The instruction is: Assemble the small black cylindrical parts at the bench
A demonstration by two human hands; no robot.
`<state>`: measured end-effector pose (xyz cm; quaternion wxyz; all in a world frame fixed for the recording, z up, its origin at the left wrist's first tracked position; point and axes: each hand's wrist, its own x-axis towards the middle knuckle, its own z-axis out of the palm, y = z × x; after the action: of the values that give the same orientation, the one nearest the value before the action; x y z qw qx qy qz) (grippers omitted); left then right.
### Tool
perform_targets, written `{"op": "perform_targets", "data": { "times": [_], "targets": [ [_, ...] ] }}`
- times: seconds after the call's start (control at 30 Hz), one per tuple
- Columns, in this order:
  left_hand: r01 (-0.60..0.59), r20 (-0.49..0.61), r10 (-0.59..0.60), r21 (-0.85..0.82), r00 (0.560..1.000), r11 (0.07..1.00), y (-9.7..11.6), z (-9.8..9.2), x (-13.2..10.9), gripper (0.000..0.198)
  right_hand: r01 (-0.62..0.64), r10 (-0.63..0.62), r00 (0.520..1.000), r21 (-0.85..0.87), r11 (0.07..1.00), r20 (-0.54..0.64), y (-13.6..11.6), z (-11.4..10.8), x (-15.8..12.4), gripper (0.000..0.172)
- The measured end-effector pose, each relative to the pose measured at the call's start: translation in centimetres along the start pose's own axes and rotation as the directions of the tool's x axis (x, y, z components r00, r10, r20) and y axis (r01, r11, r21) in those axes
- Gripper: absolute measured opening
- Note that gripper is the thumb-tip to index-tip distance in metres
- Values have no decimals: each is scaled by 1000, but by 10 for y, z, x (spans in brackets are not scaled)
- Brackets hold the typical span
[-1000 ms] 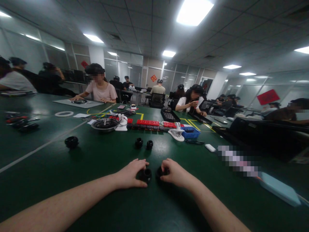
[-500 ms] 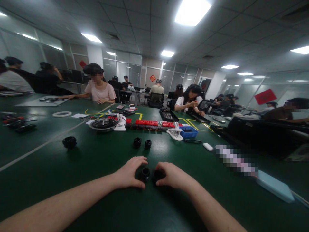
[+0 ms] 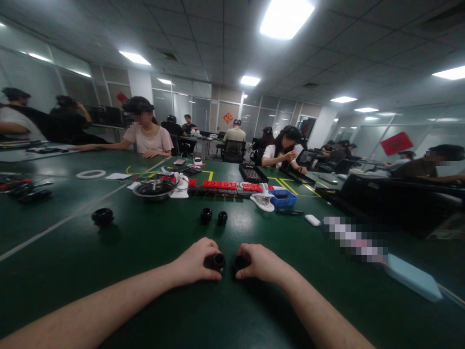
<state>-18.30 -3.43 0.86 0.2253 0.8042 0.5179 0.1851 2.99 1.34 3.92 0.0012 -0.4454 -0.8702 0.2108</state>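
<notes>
My left hand (image 3: 199,259) is closed round a black ring-shaped part (image 3: 219,261), whose round opening shows between thumb and fingers. Just to its right, my right hand (image 3: 256,261) grips another black part (image 3: 240,263), largely covered by the fingers. Both parts are low over the green table (image 3: 174,310), a small gap between them. Beyond the hands stand two small black round parts, one (image 3: 206,215) slightly larger than the other (image 3: 222,218). A bigger black round part (image 3: 103,217) sits farther left.
Across the table lie a metal bowl (image 3: 154,188), a row of red blocks (image 3: 220,185), a white clip (image 3: 263,199) and a blue basket (image 3: 283,198). A light-blue case (image 3: 414,277) is at the right. Two people sit at the far side.
My left hand's fingers have closed onto the black part they were spread around. My right hand keeps its grip and has barely moved. The view has shifted slightly.
</notes>
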Motion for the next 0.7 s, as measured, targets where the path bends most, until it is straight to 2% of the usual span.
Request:
{"op": "perform_targets", "data": {
  "times": [0.2,0.3,0.4,0.53,0.7],
  "targets": [
    [57,170,-78,124,982,991,13,-23,-10,43,-8,8,1000,13,1000,9,0,0,0,42],
    [83,189,-126,221,974,972,14,-31,-22,42,-4,3,1000,18,1000,12,1,-1,-1,41],
    [145,141,-189,272,972,951,10,-34,-41,44,2,-3,1000,25,1000,9,1,-1,-1,42],
    [285,7,-295,230,955,930,-3,-41,-69,54,8,-8,1000,21,1000,-3,2,0,-1,44],
    [507,-146,-487,305,861,806,-42,-68,-86,45,4,-4,1000,26,1000,3,1,0,-2,42]
  ]
}}
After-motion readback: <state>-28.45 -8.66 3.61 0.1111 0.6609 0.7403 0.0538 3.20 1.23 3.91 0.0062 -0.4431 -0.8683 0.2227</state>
